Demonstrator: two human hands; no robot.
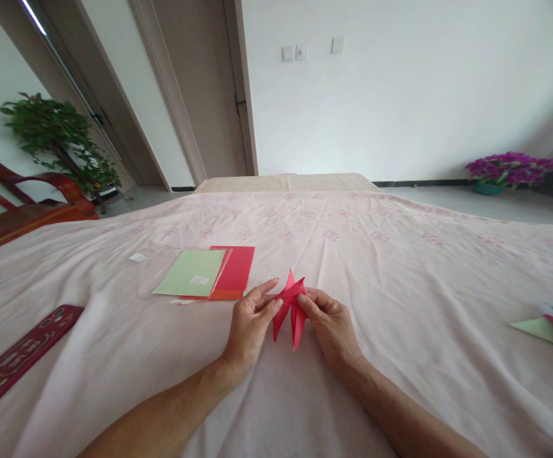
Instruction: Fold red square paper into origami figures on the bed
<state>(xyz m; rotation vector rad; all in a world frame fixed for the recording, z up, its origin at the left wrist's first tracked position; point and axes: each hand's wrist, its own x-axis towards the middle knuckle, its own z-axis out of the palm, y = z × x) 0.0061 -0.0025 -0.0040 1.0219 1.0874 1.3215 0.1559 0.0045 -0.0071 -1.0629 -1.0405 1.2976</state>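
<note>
A red folded-paper origami piece (296, 323) with several pointed flaps is held up between both hands, above the cloth. My left hand (249, 324) pinches its left side between thumb and fingers. On the other side, my right hand (332, 322) grips it with the thumb in front and the fingers curled behind. Two long points hang downward and shorter ones stick up. Just left of my left hand lie a pale green paper pack (188, 270) and red paper sheets (238, 264), partly overlapping, with an orange edge below.
A pink patterned cloth (400, 286) covers the table. At the left lies a dark red decorated case (23, 356); folded green, red and blue papers (550, 327) sit at the right edge. A small white tag (137, 257) is near the paper pack. A wooden chair (42, 197) stands far left.
</note>
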